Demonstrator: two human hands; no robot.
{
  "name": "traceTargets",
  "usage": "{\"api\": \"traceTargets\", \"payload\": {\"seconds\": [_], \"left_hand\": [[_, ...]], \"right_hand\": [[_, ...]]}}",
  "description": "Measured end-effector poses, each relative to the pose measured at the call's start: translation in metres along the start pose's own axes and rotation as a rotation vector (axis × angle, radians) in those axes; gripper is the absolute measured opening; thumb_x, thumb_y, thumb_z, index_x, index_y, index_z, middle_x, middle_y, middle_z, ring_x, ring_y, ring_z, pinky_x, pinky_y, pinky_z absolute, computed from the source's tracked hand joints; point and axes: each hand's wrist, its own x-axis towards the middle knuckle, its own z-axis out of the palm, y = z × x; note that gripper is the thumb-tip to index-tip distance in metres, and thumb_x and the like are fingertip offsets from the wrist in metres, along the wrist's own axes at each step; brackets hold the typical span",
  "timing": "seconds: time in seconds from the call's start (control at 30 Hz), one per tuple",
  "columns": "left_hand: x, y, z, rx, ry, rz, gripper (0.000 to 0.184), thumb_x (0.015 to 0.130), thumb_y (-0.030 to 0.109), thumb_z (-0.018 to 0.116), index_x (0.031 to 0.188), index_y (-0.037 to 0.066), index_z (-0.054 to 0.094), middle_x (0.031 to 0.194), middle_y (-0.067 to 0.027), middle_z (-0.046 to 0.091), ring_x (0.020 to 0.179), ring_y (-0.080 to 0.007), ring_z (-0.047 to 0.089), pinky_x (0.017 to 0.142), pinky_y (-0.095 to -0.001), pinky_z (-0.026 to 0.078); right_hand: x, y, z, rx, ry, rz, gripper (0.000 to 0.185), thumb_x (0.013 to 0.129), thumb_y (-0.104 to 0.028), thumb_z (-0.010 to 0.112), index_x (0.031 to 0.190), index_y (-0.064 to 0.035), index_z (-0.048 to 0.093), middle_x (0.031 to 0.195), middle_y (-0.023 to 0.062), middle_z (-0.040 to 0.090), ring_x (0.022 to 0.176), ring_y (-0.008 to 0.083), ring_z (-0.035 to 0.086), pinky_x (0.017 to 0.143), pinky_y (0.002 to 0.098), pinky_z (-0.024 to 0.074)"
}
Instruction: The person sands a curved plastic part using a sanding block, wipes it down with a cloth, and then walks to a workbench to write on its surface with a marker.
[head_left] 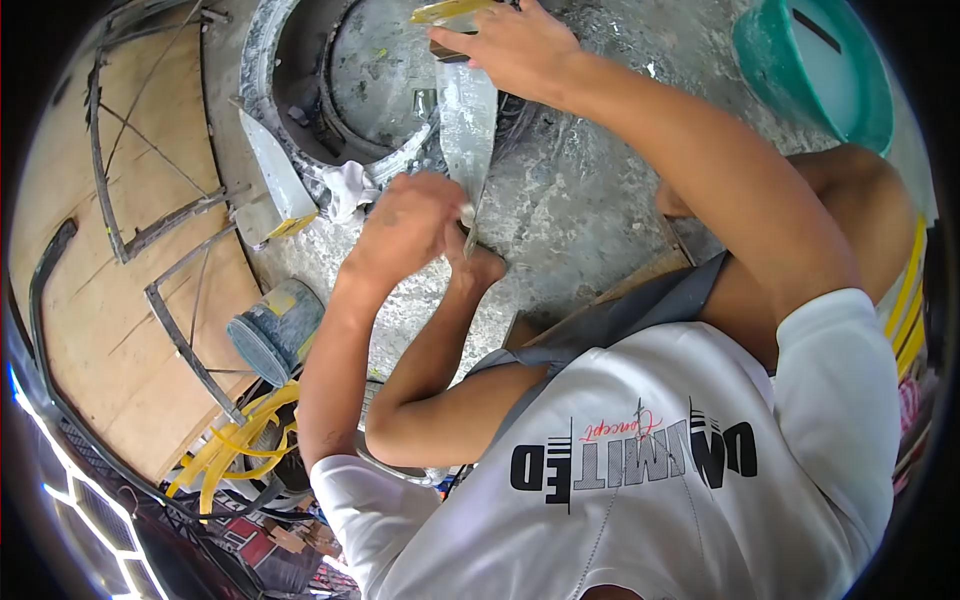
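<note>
A long grey blade [466, 125] with a wet-looking surface stretches from the top of the view down between my hands. My right hand [525, 55] grips its upper end at a brown part, beside a yellow strip [448, 11]. My left hand [420, 222] is closed at the blade's narrow lower end; a small pale bit shows at its fingertips, but what it holds is hidden. Left of it, a similar pale blade [268, 160] with a yellow end lies by a large ring [258, 60] smeared with white. A crumpled white cloth [349, 190] lies against the ring.
A green tub [745, 45] with cloudy liquid stands at upper right. On the left are a plywood sheet [120, 330] with dark frame pieces, a dirty blue-grey bucket [255, 345] and yellow straps [235, 455]. My bare foot [482, 266] rests on the wet concrete floor [590, 190].
</note>
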Motion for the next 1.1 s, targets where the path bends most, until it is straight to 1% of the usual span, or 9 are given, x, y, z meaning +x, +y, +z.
{"api": "traceTargets", "payload": {"seconds": [0.2, 0.3, 0.43, 0.53, 0.63, 0.67, 0.8, 0.93, 1.1], "left_hand": [[-0.017, -0.040, 0.075, 0.074, 0.412, -0.575, 0.007, 0.091, 0.005, 0.064, 0.095, 0.000, 0.067, 0.091, -0.0205, 0.067, 0.086, -0.0419, 0.065, 0.075, -0.0496, 0.051], [-0.027, -0.033, 0.091, 0.017, 0.555, -0.604, 0.013, 0.093, 0.008, 0.064, 0.102, 0.000, 0.069, 0.095, -0.0210, 0.067, 0.087, -0.0428, 0.065, 0.076, -0.0492, 0.051], [-0.041, 0.004, 0.101, -0.095, 0.909, -0.720, 0.018, 0.097, 0.016, 0.066, 0.103, -0.001, 0.070, 0.093, -0.0187, 0.067, 0.078, -0.0329, 0.065, 0.072, -0.0432, 0.052], [-0.023, 0.058, 0.109, -1.266, 1.071, -1.197, 0.027, 0.101, 0.027, 0.064, 0.114, 0.004, 0.064, 0.087, -0.0091, 0.065, 0.073, -0.0215, 0.061, 0.063, -0.0344, 0.050], [-0.016, 0.069, 0.129, -2.194, 0.924, -1.037, 0.028, 0.102, 0.028, 0.061, 0.118, 0.004, 0.060, 0.089, -0.0087, 0.064, 0.070, -0.0183, 0.060, 0.059, -0.0297, 0.051], [-0.011, 0.064, 0.139, -2.398, 0.831, -0.890, 0.028, 0.103, 0.028, 0.060, 0.118, 0.004, 0.059, 0.091, -0.0093, 0.064, 0.069, -0.0175, 0.060, 0.058, -0.0284, 0.052], [-0.013, 0.049, 0.161, -2.562, 0.793, -0.580, 0.022, 0.103, 0.021, 0.058, 0.112, 0.002, 0.058, 0.092, -0.0101, 0.065, 0.067, -0.0142, 0.059, 0.055, -0.0233, 0.050], [-0.009, 0.059, 0.143, -2.432, 0.675, -0.609, 0.020, 0.104, 0.021, 0.056, 0.113, 0.003, 0.058, 0.094, -0.0084, 0.064, 0.072, -0.0123, 0.057, 0.058, -0.0217, 0.049], [-0.004, 0.066, 0.137, -2.322, 0.622, -0.619, 0.024, 0.107, 0.025, 0.050, 0.114, 0.004, 0.057, 0.088, -0.0050, 0.061, 0.065, -0.0100, 0.052, 0.049, -0.0211, 0.037]], "right_hand": [[0.000, 0.000, 0.001, -0.004, -0.017, 0.010, 0.042, 0.097, -0.019, 0.049, 0.139, -0.0188, 0.053, 0.124, 0.0138, 0.067, 0.120, 0.0286, 0.062, 0.100, 0.0579, 0.0434], [-0.001, 0.001, 0.006, -0.049, 0.057, -0.015, 0.038, 0.098, -0.020, 0.051, 0.134, -0.0153, 0.057, 0.118, 0.0152, 0.069, 0.114, 0.0324, 0.065, 0.097, 0.0550, 0.0466], [0.000, 0.007, 0.020, -0.092, 0.053, -0.030, 0.058, 0.101, -0.027, 0.057, 0.156, -0.0304, 0.036, 0.118, 0.0142, 0.066, 0.113, 0.0300, 0.063, 0.093, 0.0499, 0.0447], [-0.003, 0.005, 0.012, -0.122, 0.028, -0.029, 0.059, 0.101, -0.028, 0.057, 0.157, -0.0312, 0.036, 0.119, 0.0146, 0.066, 0.112, 0.0302, 0.063, 0.092, 0.0489, 0.0462], [0.007, 0.022, 0.019, 0.122, -0.009, -0.013, 0.056, 0.101, -0.026, 0.057, 0.155, -0.0284, 0.041, 0.118, 0.0159, 0.067, 0.108, 0.0335, 0.066, 0.090, 0.0492, 0.0454], [0.008, 0.030, 0.027, 0.278, 0.023, -0.005, 0.052, 0.103, -0.028, 0.056, 0.154, -0.0221, 0.043, 0.111, 0.0123, 0.068, 0.097, 0.0279, 0.068, 0.084, 0.0409, 0.0508], [-0.032, -0.009, -0.051, 1.371, -0.419, 0.435, 0.055, 0.106, -0.034, 0.054, 0.154, -0.0104, 0.041, 0.103, 0.0017, 0.061, 0.085, 0.0069, 0.058, 0.074, 0.0218, 0.0503], [-0.059, -0.021, -0.054, 1.262, -0.526, 0.493, 0.053, 0.105, -0.034, 0.057, 0.151, -0.0146, 0.040, 0.111, 0.0039, 0.062, 0.089, 0.0142, 0.062, 0.076, 0.0276, 0.0514], [-0.078, -0.037, -0.002, 0.516, -0.284, 0.127, 0.049, 0.101, -0.026, 0.062, 0.145, -0.0146, 0.045, 0.121, 0.0127, 0.065, 0.103, 0.0325, 0.065, 0.089, 0.0441, 0.0505]]}}
